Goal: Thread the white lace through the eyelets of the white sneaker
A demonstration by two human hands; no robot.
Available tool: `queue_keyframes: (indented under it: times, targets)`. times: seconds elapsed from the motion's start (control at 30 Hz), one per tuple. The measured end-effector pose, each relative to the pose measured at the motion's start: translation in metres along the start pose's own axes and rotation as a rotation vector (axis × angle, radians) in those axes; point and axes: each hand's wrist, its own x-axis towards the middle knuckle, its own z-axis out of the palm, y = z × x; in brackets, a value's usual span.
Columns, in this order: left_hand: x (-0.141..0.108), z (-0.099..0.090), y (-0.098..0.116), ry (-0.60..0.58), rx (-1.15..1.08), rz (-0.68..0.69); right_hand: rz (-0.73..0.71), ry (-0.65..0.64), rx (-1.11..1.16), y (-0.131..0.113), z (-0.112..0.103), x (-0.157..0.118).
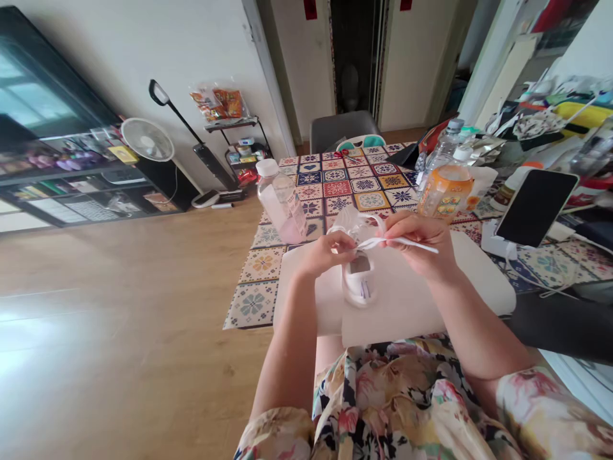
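A white shoe [360,291] rests on a pale sheet [407,310] at the near side of the table, its heel toward me. Over its opening my left hand [330,251] pinches a white shoelace [368,243] near the shoe's collar. My right hand [416,241] is closed on the same lace, to the right of the shoe. One lace end sticks out to the right past my right fingers, and a loop rises between the hands. Part of the shoe's front is hidden behind my hands and the laces.
A clear bottle with pink liquid [290,214] stands left of the shoe. An orange-labelled jar [439,191] is at the right, beside other bottles. A phone [537,207] is propped up further right, near heaped clutter [541,128]. A grey chair [347,122] is beyond the table.
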Motion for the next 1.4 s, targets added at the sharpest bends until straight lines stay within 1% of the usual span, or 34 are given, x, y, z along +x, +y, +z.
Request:
queue_keyframes:
  times: [0.03, 0.07, 0.13, 0.17, 0.23, 0.33, 0.4, 0.63, 0.7, 0.8, 0.83, 0.87, 0.93, 1.03, 1.07, 1.13, 1.2, 1.27, 1.33, 1.37, 1.4]
  targets:
    - [0.0, 0.0, 0.0, -0.004, 0.006, 0.007, 0.047, -0.07, 0.012, -0.001, -0.003, 0.0]
    - [0.0, 0.0, -0.001, -0.006, 0.011, 0.016, 0.099, -0.114, 0.01, 0.001, -0.006, 0.001]
    - [0.001, 0.001, -0.001, -0.005, 0.029, 0.038, 0.187, -0.091, -0.058, 0.014, -0.011, 0.003]
    - [0.001, 0.001, 0.0, -0.004, 0.041, 0.049, 0.235, -0.11, -0.111, 0.023, -0.012, 0.003]
    - [0.001, 0.002, 0.0, -0.003, 0.072, 0.063, 0.322, -0.253, -0.211, 0.039, -0.012, 0.002]
    - [0.001, 0.003, 0.001, 0.0, 0.094, 0.077, 0.291, -0.336, -0.283, 0.051, -0.01, -0.001]
    - [0.002, 0.004, 0.001, 0.002, 0.067, 0.09, 0.25, -0.343, -0.284, 0.053, -0.008, -0.002]
    - [0.002, 0.005, 0.002, -0.008, -0.011, 0.131, 0.186, -0.376, -0.286, 0.055, -0.008, -0.003]
    - [0.001, 0.004, 0.001, -0.017, -0.069, 0.143, 0.184, -0.394, -0.266, 0.057, -0.009, -0.003]
    - [0.001, 0.004, 0.0, 0.019, -0.276, 0.17, 0.241, -0.417, -0.117, 0.059, -0.011, -0.004]
    - [0.001, 0.004, -0.001, 0.059, -0.364, 0.186, 0.273, -0.394, -0.035, 0.059, -0.012, -0.005]
    - [0.001, 0.003, -0.001, 0.113, -0.455, 0.207, 0.307, -0.342, 0.056, 0.059, -0.013, -0.004]
    - [0.001, 0.003, 0.001, 0.239, -0.628, 0.245, 0.37, -0.167, 0.252, 0.057, -0.015, -0.002]
    - [0.0, 0.0, 0.008, 0.43, -0.848, 0.302, 0.418, 0.145, 0.496, 0.049, -0.023, 0.006]
    - [-0.001, -0.001, 0.011, 0.478, -0.906, 0.33, 0.415, 0.23, 0.548, 0.045, -0.026, 0.01]
    - [-0.003, -0.003, 0.015, 0.544, -0.99, 0.404, 0.385, 0.343, 0.595, 0.038, -0.031, 0.017]
    - [-0.005, -0.004, 0.015, 0.546, -1.034, 0.465, 0.321, 0.412, 0.573, 0.034, -0.031, 0.022]
    - [-0.005, -0.004, 0.013, 0.475, -1.034, 0.464, 0.238, 0.457, 0.474, 0.034, -0.025, 0.025]
    - [-0.005, -0.002, 0.01, 0.353, -0.968, 0.385, 0.158, 0.467, 0.295, 0.038, -0.015, 0.024]
    - [-0.004, -0.001, 0.008, 0.295, -0.916, 0.322, 0.133, 0.439, 0.178, 0.041, -0.008, 0.022]
    - [-0.002, 0.001, 0.007, 0.248, -0.858, 0.252, 0.109, 0.38, 0.049, 0.043, -0.002, 0.02]
